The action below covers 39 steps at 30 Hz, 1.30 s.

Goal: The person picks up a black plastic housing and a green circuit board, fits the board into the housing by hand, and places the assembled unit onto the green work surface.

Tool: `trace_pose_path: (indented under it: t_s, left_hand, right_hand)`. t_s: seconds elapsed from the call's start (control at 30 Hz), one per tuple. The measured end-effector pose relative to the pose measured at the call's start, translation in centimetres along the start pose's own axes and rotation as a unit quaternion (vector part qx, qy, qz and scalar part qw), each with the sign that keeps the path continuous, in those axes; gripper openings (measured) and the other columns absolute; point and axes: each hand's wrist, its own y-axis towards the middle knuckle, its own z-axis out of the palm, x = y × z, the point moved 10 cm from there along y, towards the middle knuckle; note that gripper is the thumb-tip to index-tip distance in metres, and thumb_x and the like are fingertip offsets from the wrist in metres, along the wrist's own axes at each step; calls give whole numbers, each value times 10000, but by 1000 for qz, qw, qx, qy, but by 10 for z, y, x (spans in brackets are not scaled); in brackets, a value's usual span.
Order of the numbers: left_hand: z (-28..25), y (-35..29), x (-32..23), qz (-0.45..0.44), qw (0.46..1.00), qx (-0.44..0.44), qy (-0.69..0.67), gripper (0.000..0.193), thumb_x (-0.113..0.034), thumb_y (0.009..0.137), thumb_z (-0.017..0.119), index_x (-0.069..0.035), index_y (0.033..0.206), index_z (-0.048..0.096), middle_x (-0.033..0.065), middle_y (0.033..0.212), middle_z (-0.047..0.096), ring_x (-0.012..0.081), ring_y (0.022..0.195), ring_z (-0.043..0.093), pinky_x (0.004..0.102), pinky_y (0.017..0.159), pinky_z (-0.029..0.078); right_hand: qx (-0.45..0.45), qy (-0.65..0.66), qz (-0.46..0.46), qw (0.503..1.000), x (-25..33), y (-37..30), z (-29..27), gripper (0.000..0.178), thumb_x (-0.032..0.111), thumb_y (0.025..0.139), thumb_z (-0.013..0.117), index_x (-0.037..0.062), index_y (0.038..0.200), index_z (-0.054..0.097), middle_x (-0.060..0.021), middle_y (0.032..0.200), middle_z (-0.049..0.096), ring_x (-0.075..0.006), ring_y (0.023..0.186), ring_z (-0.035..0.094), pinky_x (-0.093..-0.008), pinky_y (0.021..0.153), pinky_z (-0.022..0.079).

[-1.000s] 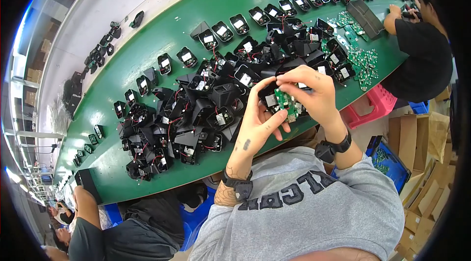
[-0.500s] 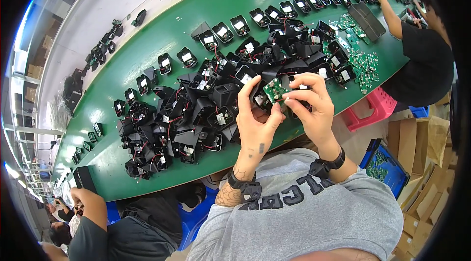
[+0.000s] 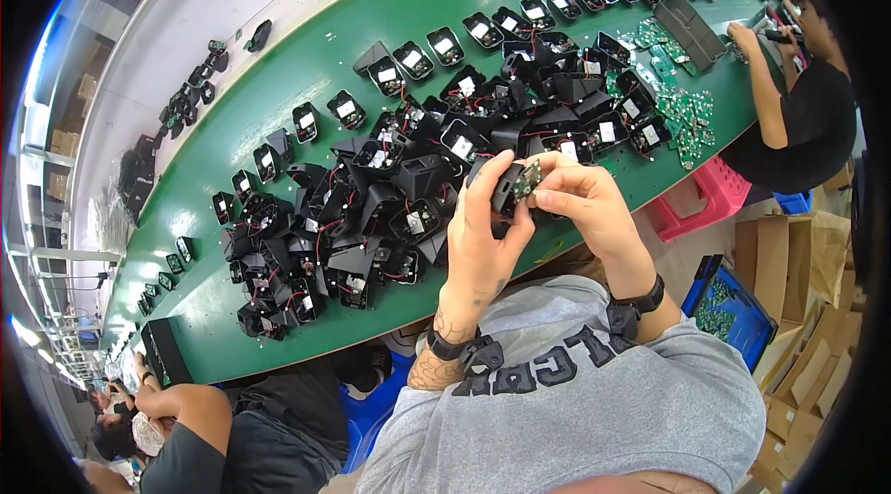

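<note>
Head view: the left hand's (image 3: pixel 483 248) grip clamps a black plastic box-shaped housing (image 3: pixel 506 188); the right hand's (image 3: pixel 599 215) pinches a small green circuit board (image 3: pixel 528 178) beside it, near the green desk's (image 3: pixel 209 308) edge. The board looks light, stiff, fragile: best held by its rims.

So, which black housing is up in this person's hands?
The black housing in the left hand, the right hand holding a green circuit board beside it; the piled housings rest on the green table.
</note>
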Motion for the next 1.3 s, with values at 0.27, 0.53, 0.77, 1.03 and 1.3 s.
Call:
trace_pose_path:
  t_s: [0.27, 0.53, 0.77, 1.03, 1.3]
  left_hand:
    - [9, 1, 0, 11, 999, 44, -5, 590, 55, 753, 651, -58, 1298, 457, 141, 1133, 574, 229, 917, 619, 292, 706, 536]
    - [6, 0, -11, 36, 999, 29, 15, 608, 58, 737, 643, -95, 1298, 468, 151, 1094, 578, 273, 820, 624, 315, 629, 534]
    - [7, 1, -23, 99, 988, 50, 108, 623, 41, 702, 653, -118, 1281, 488, 147, 1085, 579, 278, 785, 629, 337, 624, 531]
    - [8, -5, -16, 60, 996, 49, 35, 613, 66, 703, 655, -87, 1271, 481, 138, 1075, 587, 245, 701, 634, 319, 591, 533]
    - [14, -11, -8, 10, 997, 63, 32, 601, 52, 741, 675, -6, 1293, 444, 136, 1162, 581, 169, 927, 642, 249, 688, 556]
  right_hand:
    - [11, -25, 0, 1000, 3, -1, 1, 97, 43, 807, 684, -22, 879, 685, -67, 1154, 557, -134, 976, 559, -267, 849, 442]
    - [11, -25, -3, 1000, 11, -4, 6, 108, 80, 800, 659, -24, 773, 649, -83, 1134, 547, -147, 940, 553, -287, 870, 402]
    - [8, -23, -1, 1000, 2, -5, -1, 101, 55, 808, 669, -29, 857, 693, -68, 1075, 603, -142, 943, 577, -292, 865, 442]
    - [-28, 21, 43, 998, -3, -9, -10, 181, -40, 711, 721, -2, 872, 647, -56, 1016, 607, -130, 899, 585, -267, 826, 471]
    - [-51, 22, 47, 997, -3, -9, -11, 272, -60, 685, 734, 19, 923, 629, -41, 976, 601, -131, 897, 592, -276, 820, 487]
